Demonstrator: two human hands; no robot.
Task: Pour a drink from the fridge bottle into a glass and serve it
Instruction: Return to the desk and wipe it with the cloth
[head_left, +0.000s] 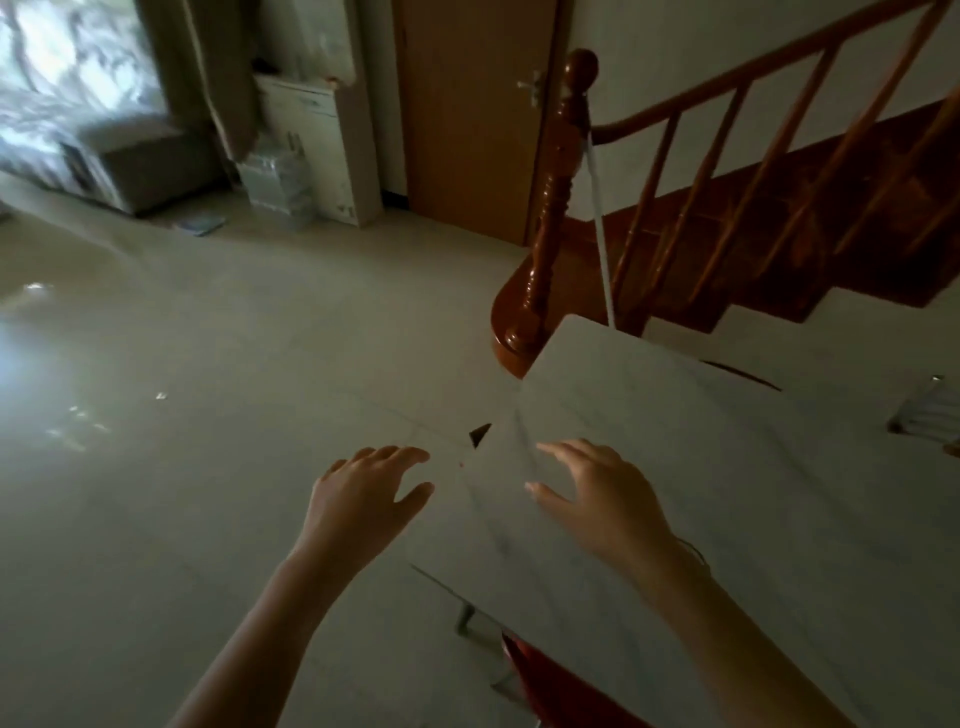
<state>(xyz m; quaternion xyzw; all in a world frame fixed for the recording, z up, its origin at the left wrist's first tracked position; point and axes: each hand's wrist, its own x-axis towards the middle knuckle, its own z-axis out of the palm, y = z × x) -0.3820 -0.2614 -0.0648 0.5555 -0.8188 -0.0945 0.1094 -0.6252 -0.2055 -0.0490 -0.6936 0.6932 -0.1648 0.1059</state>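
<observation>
A person's 2 hands reached forward in a dim room, both empty with fingers loosely spread. The left hand hung over the pale tiled floor, the right hand above the corner of a white marble-patterned surface. A clear object, too blurred to identify, stood at the surface's far right edge. No fridge bottle could be seen. Behind stood a wooden staircase, a closed brown door and a white cabinet.
</observation>
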